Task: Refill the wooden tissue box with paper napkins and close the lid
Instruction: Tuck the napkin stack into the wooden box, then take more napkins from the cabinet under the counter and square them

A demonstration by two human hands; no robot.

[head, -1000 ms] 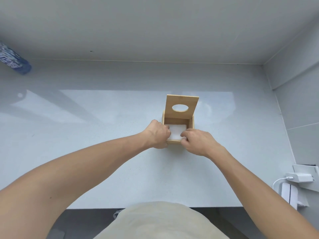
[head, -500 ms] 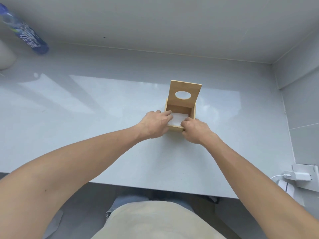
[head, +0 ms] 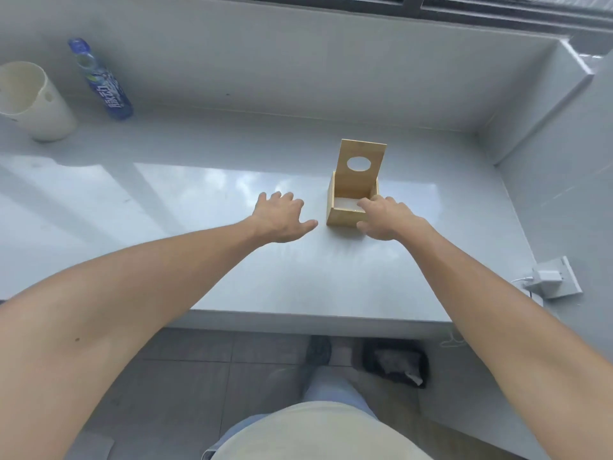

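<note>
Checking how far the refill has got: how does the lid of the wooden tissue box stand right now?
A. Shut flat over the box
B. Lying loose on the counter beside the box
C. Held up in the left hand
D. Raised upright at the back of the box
D: the lid, with its oval hole, stands upright at the back of the wooden tissue box, leaving the white napkins inside uncovered.

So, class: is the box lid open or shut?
Open. The lid stands upright at the back of the box, its oval hole facing us, with white napkins visible inside.
</note>
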